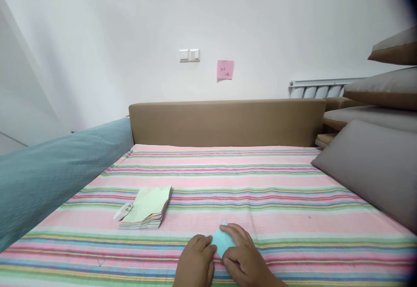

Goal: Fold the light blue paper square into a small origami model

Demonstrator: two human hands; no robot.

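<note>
A small folded piece of light blue paper (223, 242) lies on the striped cloth near the bottom middle of the view. My left hand (196, 258) pinches its left corner, fingers bent and close together. From the other side, my right hand (243, 254) grips the paper, with fingertips at its top edge and the thumb near its lower edge. Part of the paper's right side is hidden under the right hand. Left of my hands lies a stack of coloured paper sheets (151, 202), pale green on top. A small white object (124, 212) touches the stack's left edge; its kind is unclear.
Pink striped cloth (280, 217) covers the surface. A brown padded board (224, 124) runs along the back, and a blue-green padded side (65, 165) along the left. Grey cushions (371, 161) are piled at right. On the wall are switches (189, 55) and a pink note (225, 69).
</note>
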